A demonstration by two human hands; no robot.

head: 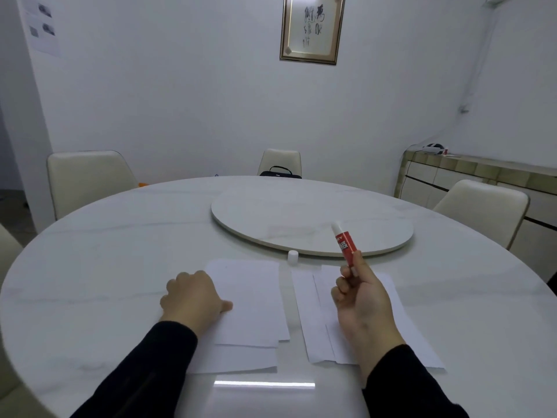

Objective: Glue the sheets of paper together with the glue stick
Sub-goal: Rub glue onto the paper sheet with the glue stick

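Note:
Two piles of white paper lie on the round white table (90, 267) in front of me. My left hand (193, 298) rests knuckles-down on the left pile (253, 306), fingers curled, thumb on the top sheet. My right hand (360, 300) hovers over the right pile (313, 312) and grips the lower end of a red glue stick (343, 241), which is uncapped and points up and away from me. Its white cap (293, 256) stands on the table beyond the gap between the piles.
A large round turntable (301, 218) fills the middle of the table, just behind the cap. Cream chairs (87, 179) stand around the table; the far chair holds a black bag (280, 173). A sideboard (470, 176) runs along the right wall.

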